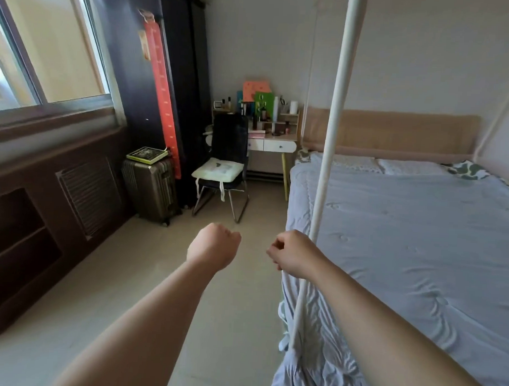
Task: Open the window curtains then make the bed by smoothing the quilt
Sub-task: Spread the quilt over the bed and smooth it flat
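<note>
Small bedroom, daylight from the window (50,55) at upper left. The glass in view is uncovered and no curtain shows in the frame, so the curtain step looks done, though the window's far side is cut off.

Quilt (404,241): pale blue, spread over the bed on the right half of the frame and reaching up to the pillows (407,166) under the headboard (394,131). The upper part lies mostly flat. Creases run across the lower right, and the left edge is bunched where it hangs down at lower centre. Judgement: smoothing is partly done at best, and that edge and the lower-right creases are left.

Hands: left hand (214,246) is a closed fist over the floor (244,279), holding nothing. Right hand (294,256) has its fingers curled, just beside the quilt's left edge and in front of the white pole (333,123). Cannot tell whether it pinches anything. The two hands are apart.

Room to move: a bare floor aisle runs up the centre of the frame. A suitcase (149,189) and a chair (222,168) narrow it at the far end, before the cluttered table (274,141). The pole stands at the bed's edge and could obstruct an arm sweep.
</note>
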Tool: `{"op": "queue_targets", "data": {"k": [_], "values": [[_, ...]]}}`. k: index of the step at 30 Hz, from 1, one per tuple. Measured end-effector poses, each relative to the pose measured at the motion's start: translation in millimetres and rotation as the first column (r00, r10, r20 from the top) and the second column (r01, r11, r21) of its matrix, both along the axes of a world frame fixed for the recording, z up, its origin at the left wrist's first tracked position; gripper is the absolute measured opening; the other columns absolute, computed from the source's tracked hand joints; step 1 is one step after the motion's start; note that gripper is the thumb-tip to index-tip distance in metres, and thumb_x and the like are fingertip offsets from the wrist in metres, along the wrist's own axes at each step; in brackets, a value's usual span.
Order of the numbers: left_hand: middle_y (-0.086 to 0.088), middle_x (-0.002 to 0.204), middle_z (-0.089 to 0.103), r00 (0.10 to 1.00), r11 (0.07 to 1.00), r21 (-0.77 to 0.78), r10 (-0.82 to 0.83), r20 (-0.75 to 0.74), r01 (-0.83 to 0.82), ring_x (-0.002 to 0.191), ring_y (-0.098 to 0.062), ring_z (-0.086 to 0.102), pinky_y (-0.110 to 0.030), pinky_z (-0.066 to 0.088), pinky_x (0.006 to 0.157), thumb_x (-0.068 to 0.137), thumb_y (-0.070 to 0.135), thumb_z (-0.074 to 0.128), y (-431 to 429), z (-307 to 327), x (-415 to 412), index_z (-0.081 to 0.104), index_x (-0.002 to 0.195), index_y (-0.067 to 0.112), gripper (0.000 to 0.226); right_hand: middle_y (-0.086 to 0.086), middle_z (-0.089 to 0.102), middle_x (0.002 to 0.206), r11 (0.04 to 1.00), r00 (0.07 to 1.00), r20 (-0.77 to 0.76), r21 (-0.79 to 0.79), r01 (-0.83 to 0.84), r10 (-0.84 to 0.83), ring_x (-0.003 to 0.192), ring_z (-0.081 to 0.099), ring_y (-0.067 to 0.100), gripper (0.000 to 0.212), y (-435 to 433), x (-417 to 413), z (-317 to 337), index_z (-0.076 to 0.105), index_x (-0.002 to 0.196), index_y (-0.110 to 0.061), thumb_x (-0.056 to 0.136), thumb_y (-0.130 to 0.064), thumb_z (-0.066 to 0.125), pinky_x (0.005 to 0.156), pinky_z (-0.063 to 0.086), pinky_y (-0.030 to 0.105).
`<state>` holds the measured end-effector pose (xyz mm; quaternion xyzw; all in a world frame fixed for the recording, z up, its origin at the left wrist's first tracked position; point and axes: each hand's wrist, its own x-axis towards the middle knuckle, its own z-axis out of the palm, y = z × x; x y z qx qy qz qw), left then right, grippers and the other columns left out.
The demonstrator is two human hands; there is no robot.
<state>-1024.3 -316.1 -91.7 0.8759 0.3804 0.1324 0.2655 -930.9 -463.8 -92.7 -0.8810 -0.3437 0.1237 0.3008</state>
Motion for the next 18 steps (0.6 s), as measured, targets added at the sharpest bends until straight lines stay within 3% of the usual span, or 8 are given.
{"op": "queue_targets", "data": {"k": [2, 7, 11, 14, 18], "values": [[-0.009, 0.069, 0.064, 0.999, 1.000, -0.024, -0.018, 0.026, 0.019, 0.063, -0.029, 0.057, -0.023, 0.037, 0.052, 0.081, 0.027, 0.048, 25, 4, 0, 0.058, 0.067, 0.006, 0.028, 0.003, 0.068, 0.079, 0.999, 0.999, 0.002, 0.030, 0.041, -0.041, 0.076, 0.068, 0.022, 0.017, 24, 1, 3, 0.062, 0.076, -0.017, 0.086, -0.028, 0.054, 0.076, 0.056, 0.036], [-0.007, 0.067, 0.064, 0.994, 0.997, -0.045, -0.051, 0.094, 0.055, 0.066, -0.030, 0.060, -0.028, 0.049, 0.063, 0.084, 0.028, 0.049, 77, 10, 19, 0.062, 0.069, 0.007, 0.029, 0.002, 0.067, 0.088, 0.985, 0.988, 0.004, 0.079, 0.153, -0.154, 0.082, 0.065, 0.023, 0.018, 81, 26, 9, 0.064, 0.089, -0.015, 0.086, -0.027, 0.052, 0.073, 0.052, 0.031], [-0.006, 0.068, 0.065, 0.993, 0.995, -0.059, -0.075, 0.090, 0.081, 0.063, -0.028, 0.059, -0.026, 0.045, 0.060, 0.084, 0.032, 0.049, 124, 1, 60, 0.062, 0.068, 0.008, 0.031, 0.000, 0.064, 0.092, 0.965, 0.968, 0.009, 0.074, 0.251, -0.253, 0.084, 0.061, 0.021, 0.015, 127, 64, 8, 0.061, 0.092, -0.017, 0.087, -0.026, 0.050, 0.068, 0.043, 0.026], [-0.005, 0.065, 0.062, 0.990, 0.992, -0.061, -0.109, 0.093, 0.115, 0.059, -0.026, 0.054, -0.026, 0.044, 0.059, 0.086, 0.032, 0.048, 160, 0, 106, 0.057, 0.061, 0.014, 0.032, 0.001, 0.064, 0.092, 0.958, 0.961, -0.003, 0.079, 0.275, -0.275, 0.082, 0.060, 0.020, 0.012, 163, 107, 4, 0.059, 0.087, -0.018, 0.087, -0.025, 0.050, 0.067, 0.042, 0.025], [-0.009, 0.072, 0.067, 0.985, 0.986, -0.082, -0.134, 0.109, 0.143, 0.069, -0.030, 0.062, -0.030, 0.050, 0.066, 0.089, 0.032, 0.048, 206, 7, 178, 0.061, 0.067, 0.011, 0.033, 0.002, 0.060, 0.081, 0.944, 0.946, -0.036, 0.064, 0.324, -0.322, 0.078, 0.061, 0.023, 0.019, 208, 181, -1, 0.047, 0.067, -0.021, 0.086, -0.023, 0.049, 0.063, 0.040, 0.025]]}}
